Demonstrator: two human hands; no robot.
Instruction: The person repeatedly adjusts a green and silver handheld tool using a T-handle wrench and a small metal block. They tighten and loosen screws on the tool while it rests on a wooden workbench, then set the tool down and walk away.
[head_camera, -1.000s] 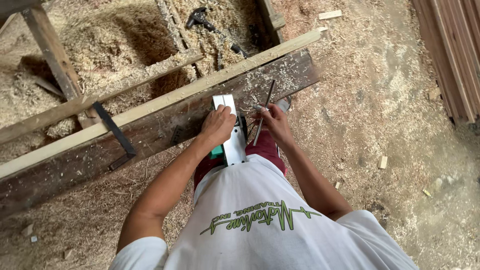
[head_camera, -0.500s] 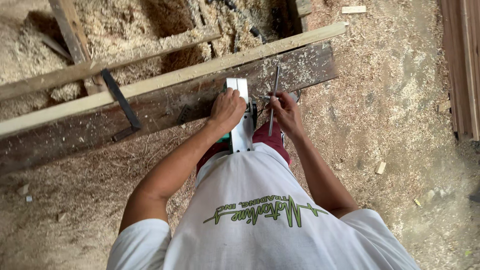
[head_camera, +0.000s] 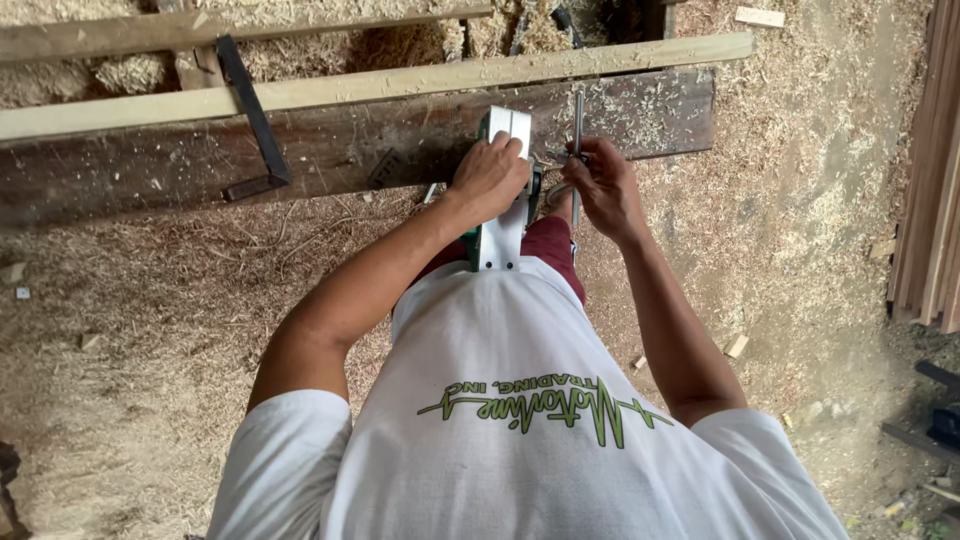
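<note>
Covering most of the frame, a sawdust-strewn floor (head_camera: 150, 400) is seen from above, with shavings piled thickest along the top. Across the upper half a dark, worn plank (head_camera: 330, 160) is laid, and a pale long batten (head_camera: 380, 85) is rested along its upper edge; a second pale batten (head_camera: 200, 28) runs across the upper left. A black metal clamp (head_camera: 252, 115) is hooked over the batten and plank at upper left. Reddish boards (head_camera: 930, 180) are stacked at the right edge. At lower centre a white shirt is worn, marked with a green scrawled emblem (its lettering left unread). At upper centre an electric planer (head_camera: 500, 215), green with a silvery sole turned upward, is pressed down by the left hand (head_camera: 490, 178), fingers curled over its body. Just to the right, the right hand (head_camera: 598, 185) is closed around a slim metal rod-like tool (head_camera: 577, 125), which points up over the plank. A small pale offcut (head_camera: 760, 16) lies at upper right.
</note>
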